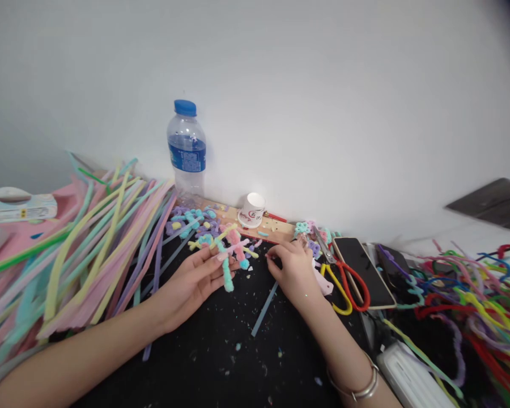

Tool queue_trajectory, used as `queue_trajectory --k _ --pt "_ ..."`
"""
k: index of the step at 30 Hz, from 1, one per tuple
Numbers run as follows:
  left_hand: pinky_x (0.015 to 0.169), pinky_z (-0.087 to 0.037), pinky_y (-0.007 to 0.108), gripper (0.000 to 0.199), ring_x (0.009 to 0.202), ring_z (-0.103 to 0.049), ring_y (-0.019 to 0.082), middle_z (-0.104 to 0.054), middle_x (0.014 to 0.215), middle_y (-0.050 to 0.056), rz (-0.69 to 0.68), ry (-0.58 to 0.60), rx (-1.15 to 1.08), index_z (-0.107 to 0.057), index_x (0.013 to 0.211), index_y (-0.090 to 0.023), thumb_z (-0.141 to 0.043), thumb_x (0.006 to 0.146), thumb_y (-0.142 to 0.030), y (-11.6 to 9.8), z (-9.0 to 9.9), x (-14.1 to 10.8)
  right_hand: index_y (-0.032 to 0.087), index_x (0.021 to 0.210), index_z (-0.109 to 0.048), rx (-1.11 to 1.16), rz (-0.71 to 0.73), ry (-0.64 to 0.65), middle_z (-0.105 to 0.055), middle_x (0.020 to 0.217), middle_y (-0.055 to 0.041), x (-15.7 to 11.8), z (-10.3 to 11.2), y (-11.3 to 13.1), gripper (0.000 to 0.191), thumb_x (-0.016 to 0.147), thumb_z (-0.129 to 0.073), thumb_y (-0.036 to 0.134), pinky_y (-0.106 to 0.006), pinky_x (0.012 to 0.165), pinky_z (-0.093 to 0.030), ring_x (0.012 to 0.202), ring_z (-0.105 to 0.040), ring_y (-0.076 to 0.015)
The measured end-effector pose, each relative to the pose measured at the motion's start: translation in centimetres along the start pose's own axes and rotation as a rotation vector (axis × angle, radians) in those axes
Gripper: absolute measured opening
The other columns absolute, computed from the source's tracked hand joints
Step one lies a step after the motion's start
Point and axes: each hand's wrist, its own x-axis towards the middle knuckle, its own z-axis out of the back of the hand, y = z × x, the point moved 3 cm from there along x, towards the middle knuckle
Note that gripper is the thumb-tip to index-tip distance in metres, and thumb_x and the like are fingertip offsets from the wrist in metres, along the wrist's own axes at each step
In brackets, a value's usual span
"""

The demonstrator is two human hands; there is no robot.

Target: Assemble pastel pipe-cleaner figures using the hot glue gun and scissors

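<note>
From where I watch, my left forearm (106, 337) reaches in from the lower left and slants up toward the middle, its hand (198, 276) turned partly palm-up, with the thumb (211, 265) laid over the top and the other fingers (216, 279) loosely bent and slightly fanned beneath. My right forearm (338, 340) angles up and leftward from the lower right, the back of the right hand (295, 272) facing up, thumb and index finger curving toward each other in a rounded loop. The two hands are apart, at nearly the same height in my view.
</note>
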Motion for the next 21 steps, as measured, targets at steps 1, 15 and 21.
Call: queue_trajectory --k 1,15,21 --pt "0.080 -0.052 0.025 0.005 0.086 -0.066 0.016 -0.068 0.085 0.002 -0.003 0.005 0.021 -0.062 0.082 -0.020 -0.062 0.081 -0.015 0.0 0.0 0.0 0.018 0.075 -0.062 0.074 -0.021 -0.033 -0.065 0.077 -0.0033 -0.3 0.3 0.0 0.006 0.077 -0.058 0.014 -0.035 0.071 -0.037 0.076 -0.054 -0.0206" --pt "0.075 -0.048 0.028 0.019 0.084 -0.066 0.019 -0.070 0.093 0.004 -0.044 -0.002 0.327 -0.064 0.094 -0.019 -0.068 0.075 -0.021 0.0 -1.2 -0.7 0.020 0.094 -0.052 0.790 -0.318 -0.166 -0.054 0.071 0.0008 -4.9 -0.3 2.1 0.015 0.080 -0.050 0.016 -0.024 0.055 -0.040 0.061 -0.050 -0.0135" --pt "0.074 -0.049 0.025 0.004 0.084 -0.065 0.017 -0.070 0.083 0.001 -0.020 -0.009 0.231 -0.061 0.081 -0.020 -0.065 0.078 -0.020 0.1 -0.8 -0.6 0.020 0.081 -0.063 0.924 -0.395 -0.115 -0.056 0.064 0.0009 -5.4 -1.0 2.5 0.007 0.080 -0.056 0.022 -0.025 0.053 -0.039 0.058 -0.050 -0.0142"
